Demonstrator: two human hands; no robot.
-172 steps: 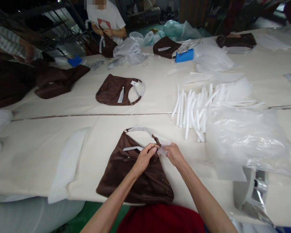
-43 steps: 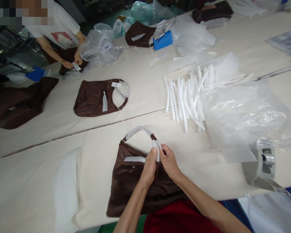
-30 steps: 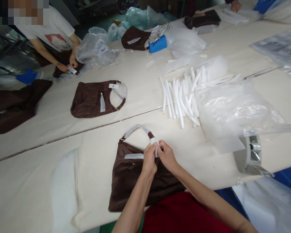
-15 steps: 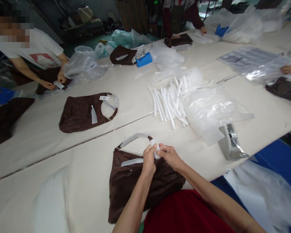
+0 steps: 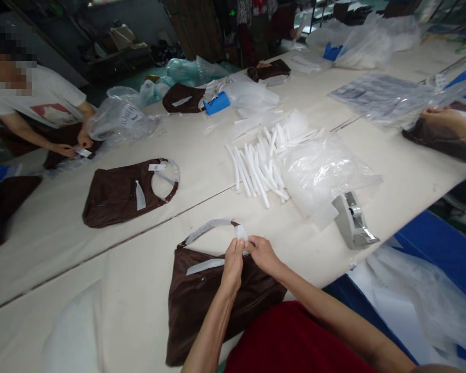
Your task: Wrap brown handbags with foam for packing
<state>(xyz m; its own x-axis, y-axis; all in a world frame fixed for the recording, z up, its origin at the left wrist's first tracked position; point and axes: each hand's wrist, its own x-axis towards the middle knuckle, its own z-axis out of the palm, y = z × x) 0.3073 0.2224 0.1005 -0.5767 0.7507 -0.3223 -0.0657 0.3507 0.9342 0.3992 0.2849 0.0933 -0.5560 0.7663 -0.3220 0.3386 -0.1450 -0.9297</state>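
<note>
Left hand [image 5: 233,261] and right hand [image 5: 263,255], fingers clamped on 1 white wrap [image 5: 241,232] at the handle of the brown bag [image 5: 194,305], by the tabletop's [image 5: 135,290] near edge, any adjustment calling for steady pressure.

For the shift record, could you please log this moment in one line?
left hand: on white wrap | right hand: same wrap | brown bag: beneath
</note>
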